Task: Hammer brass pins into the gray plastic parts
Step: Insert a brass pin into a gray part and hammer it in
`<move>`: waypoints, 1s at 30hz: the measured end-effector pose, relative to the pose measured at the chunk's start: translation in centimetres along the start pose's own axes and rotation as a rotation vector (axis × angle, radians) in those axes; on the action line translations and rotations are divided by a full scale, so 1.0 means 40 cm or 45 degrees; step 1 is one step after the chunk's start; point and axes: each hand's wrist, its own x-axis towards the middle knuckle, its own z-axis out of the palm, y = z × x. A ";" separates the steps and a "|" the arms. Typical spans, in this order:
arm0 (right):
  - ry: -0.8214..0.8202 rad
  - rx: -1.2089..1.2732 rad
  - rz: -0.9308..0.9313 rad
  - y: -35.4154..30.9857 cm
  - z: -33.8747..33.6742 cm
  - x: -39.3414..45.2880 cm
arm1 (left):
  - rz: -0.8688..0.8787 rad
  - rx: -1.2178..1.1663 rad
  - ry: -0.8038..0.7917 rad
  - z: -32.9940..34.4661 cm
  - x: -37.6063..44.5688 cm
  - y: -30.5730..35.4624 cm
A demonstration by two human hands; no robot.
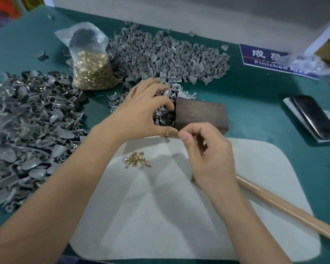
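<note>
On white mat [246, 187], hammer handle [286, 206] runs diagonally toward lower right.

My view, colours logged: tabletop [255, 103] dark teal. Mat [179, 216] pale grey-white, plain. Loose pins [136, 160] shiny brass-gold. Bag [90, 60] clear plastic, gold pins inside, dark patch at top. Part piles [27, 130] mid grey, some with gold glints. Block [200, 115] dark brown, speckled. Hammer handle [286, 208] light tan wood. Sign [271, 60] blue, white lettering. Phone [314, 117] glossy black.
</note>
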 end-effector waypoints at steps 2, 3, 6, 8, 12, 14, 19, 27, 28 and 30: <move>0.001 -0.012 0.011 -0.002 0.003 0.002 | 0.003 -0.029 -0.005 0.009 -0.004 0.000; 0.001 -0.015 0.020 -0.002 0.005 0.002 | 0.005 -0.035 -0.002 0.013 -0.006 0.001; -0.004 -0.006 0.076 0.000 0.007 0.001 | 0.012 -0.037 0.016 0.023 -0.014 -0.008; -0.004 -0.002 0.113 0.004 0.008 0.000 | 0.034 -0.024 -0.012 0.031 -0.017 -0.020; -0.001 0.013 0.121 0.007 0.007 0.001 | 0.093 0.006 -0.090 0.041 -0.013 -0.019; 0.001 0.021 0.125 0.005 0.006 0.002 | 0.084 -0.005 -0.093 0.038 -0.012 -0.016; 0.001 0.034 0.142 -0.001 0.007 0.006 | 0.028 -0.044 0.008 0.022 -0.025 -0.016; -0.038 0.047 0.174 -0.003 0.004 0.002 | 0.012 0.044 0.012 0.000 -0.022 -0.017; -0.040 0.047 0.173 -0.004 0.004 0.002 | 0.003 0.055 0.027 0.000 -0.023 -0.015; -0.039 0.041 0.165 -0.004 0.004 0.004 | 0.004 0.079 0.059 0.004 -0.024 -0.006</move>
